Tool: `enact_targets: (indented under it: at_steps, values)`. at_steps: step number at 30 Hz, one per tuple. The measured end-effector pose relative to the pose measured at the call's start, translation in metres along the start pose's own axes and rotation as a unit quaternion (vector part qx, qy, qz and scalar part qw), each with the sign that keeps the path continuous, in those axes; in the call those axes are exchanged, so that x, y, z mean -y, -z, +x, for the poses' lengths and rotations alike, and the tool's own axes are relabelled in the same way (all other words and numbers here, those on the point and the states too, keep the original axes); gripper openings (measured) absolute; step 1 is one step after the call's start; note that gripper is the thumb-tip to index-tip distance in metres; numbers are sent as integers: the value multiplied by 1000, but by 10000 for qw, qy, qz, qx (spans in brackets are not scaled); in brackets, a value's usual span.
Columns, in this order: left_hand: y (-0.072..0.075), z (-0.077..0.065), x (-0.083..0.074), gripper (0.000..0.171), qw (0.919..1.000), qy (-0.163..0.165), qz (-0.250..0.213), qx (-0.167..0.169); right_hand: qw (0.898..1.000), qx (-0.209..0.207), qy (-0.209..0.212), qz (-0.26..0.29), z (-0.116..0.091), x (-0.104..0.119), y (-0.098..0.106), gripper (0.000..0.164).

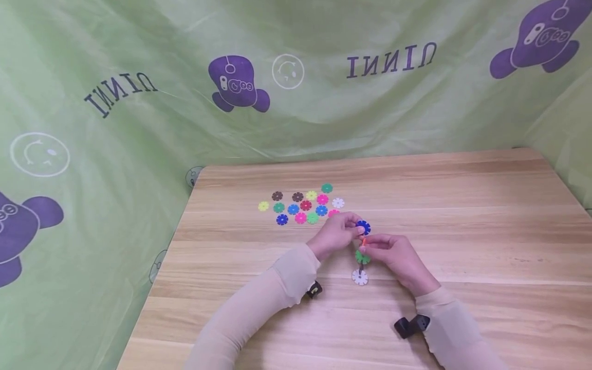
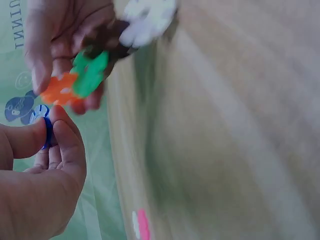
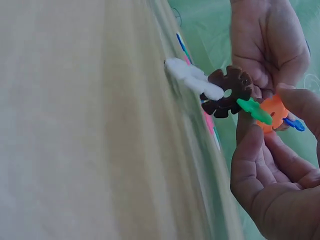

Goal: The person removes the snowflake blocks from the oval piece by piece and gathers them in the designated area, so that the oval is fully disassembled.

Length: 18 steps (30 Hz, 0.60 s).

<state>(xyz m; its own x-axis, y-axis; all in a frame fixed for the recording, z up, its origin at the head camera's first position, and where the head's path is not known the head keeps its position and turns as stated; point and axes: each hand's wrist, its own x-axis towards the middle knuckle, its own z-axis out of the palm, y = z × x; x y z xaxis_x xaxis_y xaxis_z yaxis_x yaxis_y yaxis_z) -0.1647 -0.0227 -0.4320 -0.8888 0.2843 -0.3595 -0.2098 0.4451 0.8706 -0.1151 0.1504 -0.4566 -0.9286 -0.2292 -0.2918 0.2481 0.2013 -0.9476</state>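
Note:
My left hand (image 1: 335, 235) pinches a dark blue notched plastic disc (image 1: 366, 227) between thumb and fingers. Close beside it, my right hand (image 1: 401, 258) pinches an orange notched disc (image 3: 273, 111). From the orange one runs a chain of discs slotted together: a green disc (image 2: 91, 75), a brown disc (image 3: 228, 94) and a white disc (image 1: 359, 278) at the near end. In the right wrist view the blue edge lies right by the orange disc; whether the two are joined I cannot tell.
Several loose notched discs lie flat on the wooden table (image 1: 462, 205) beyond my left hand, among them a red disc (image 1: 306, 205), a yellow disc (image 1: 263, 206) and a white loose disc (image 1: 338, 203). A green printed curtain (image 1: 314, 123) hangs behind the table.

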Motion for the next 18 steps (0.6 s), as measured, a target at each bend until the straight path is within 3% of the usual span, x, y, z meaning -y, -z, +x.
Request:
enact_targets:
  at_steps: [5, 8, 14, 18]
  values:
    - [14, 4, 0, 18, 9993, -139, 233, -256, 9995, 9, -161, -278, -2, -1, 1, 53]
    - [26, 7, 6, 23, 9980, -45, 451, -446, 9988, -34, -270, -409, -2, -2, 5, 57]
    - [47, 17, 26, 23, 9939, 150, 734, -811, 9995, -48, -270, -181, -1, 0, 9, 61]
    - [56, 23, 36, 26, 9867, 69, 1311, -956, 9998, -78, -196, 69, -1, 1, 9, 58]
